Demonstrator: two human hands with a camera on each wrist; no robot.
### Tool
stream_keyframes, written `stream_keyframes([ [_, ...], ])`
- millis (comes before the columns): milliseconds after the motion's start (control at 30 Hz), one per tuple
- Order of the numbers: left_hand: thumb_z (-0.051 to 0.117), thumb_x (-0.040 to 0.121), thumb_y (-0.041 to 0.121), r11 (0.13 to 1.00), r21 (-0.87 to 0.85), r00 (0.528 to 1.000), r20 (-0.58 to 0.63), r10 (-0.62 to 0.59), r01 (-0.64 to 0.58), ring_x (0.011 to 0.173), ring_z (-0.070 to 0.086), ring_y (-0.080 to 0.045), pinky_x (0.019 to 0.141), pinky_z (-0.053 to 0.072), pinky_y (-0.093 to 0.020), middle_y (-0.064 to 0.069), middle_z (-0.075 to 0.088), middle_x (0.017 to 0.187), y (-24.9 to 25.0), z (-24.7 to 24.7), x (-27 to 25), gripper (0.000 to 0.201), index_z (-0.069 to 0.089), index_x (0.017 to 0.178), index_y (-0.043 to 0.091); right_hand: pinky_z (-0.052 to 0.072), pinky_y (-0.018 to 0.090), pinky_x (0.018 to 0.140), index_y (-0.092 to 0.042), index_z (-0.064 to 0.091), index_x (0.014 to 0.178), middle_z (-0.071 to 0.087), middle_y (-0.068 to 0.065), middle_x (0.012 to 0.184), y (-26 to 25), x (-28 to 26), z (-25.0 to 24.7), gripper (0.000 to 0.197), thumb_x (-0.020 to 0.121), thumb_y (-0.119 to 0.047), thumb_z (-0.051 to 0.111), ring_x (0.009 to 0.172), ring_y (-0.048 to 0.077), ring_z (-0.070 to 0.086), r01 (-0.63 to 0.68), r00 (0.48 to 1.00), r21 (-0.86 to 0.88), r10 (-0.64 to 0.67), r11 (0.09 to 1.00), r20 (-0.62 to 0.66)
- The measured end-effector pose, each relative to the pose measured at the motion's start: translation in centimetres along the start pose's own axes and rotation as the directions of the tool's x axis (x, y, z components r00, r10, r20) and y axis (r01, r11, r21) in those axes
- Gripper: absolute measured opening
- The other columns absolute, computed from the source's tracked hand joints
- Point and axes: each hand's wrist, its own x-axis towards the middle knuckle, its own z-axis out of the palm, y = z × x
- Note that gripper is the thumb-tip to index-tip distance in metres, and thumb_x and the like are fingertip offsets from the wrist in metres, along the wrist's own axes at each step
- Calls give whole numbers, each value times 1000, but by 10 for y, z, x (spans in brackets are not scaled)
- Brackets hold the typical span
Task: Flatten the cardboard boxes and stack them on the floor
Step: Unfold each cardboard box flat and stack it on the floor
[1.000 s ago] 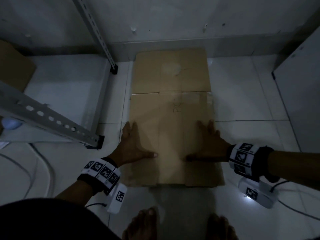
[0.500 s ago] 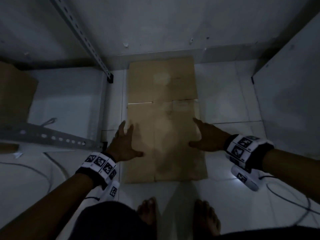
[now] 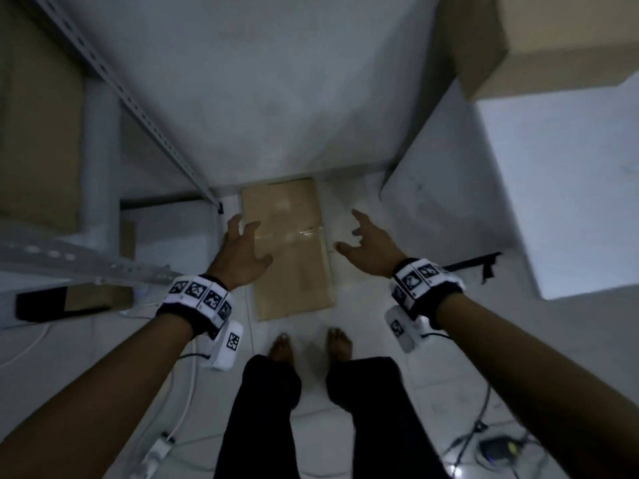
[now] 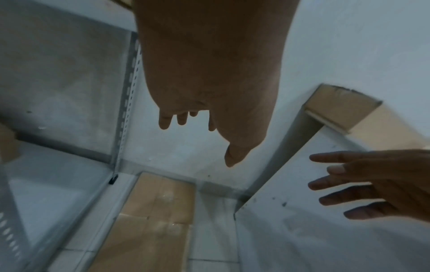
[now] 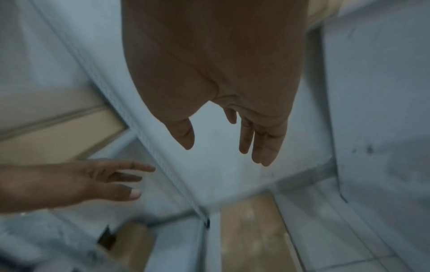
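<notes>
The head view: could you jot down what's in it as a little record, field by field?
flattened cardboard: flattened cardboard lies flat on the tiled floor, its far end at the wall
left hand: left hand raised above the cardboard, fingers spread, holding nothing
right hand: right hand raised above the floor beside the cardboard, empty
feet: bare feet just short of the cardboard's near edge
upright box: cardboard box on the white cabinet at right
left side: metal shelving
</notes>
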Motion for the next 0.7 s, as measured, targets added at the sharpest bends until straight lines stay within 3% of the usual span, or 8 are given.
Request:
stream_keyframes([
  [100,66,90,34,998,-25,999,-22,49,-50,146,15,-24,114,20,-29,-7,0,160,65,-48,-38,76,24,151,19,43,40,107,-23,10,157,45,13,148,-38,-63,-45,86,92,-47,61,132,28,48,9,996,46,-5,999,-91],
  [200,66,90,25,993,-57,994,-42,105,-108,143,23,-23,110,23,-23,-10,13,155,123,-83,-58,68,31,147,15,44,40,105,-20,12,157,46,12,147,-59,-109,-87,82,94,-44,60,131,28,49,36,988,52,-28,998,-153],
  [333,68,88,26,985,-80,987,-68,147,-152,133,41,-26,110,32,-28,-12,26,148,194,-109,-69,64,38,144,13,45,34,97,-18,20,154,46,12,146,-65,-153,-152,73,95,-36,61,128,29,51,108,969,58,-92,993,-231],
  [433,69,88,30,973,-116,978,-90,188,-198,133,40,-27,112,33,-33,-13,30,147,242,-114,-67,64,40,143,16,46,33,95,-16,24,153,46,13,146,-53,-173,-209,68,97,-32,59,127,30,52,156,949,55,-135,986,-285],
  [533,69,88,31,966,-123,969,-131,212,-228,131,42,-27,111,37,-36,-14,34,145,295,-112,-57,62,41,142,17,47,31,88,-21,23,154,50,12,143,-27,-185,-265,72,95,-39,60,122,29,56,159,932,89,-120,983,-341],
  [700,67,89,31,945,-164,947,-207,247,-283,127,47,-28,104,44,-38,-12,37,144,391,-89,-51,58,42,140,17,48,39,98,-24,28,151,55,8,138,33,-207,-350,70,93,-45,61,122,27,56,171,913,58,-136,984,-383],
])
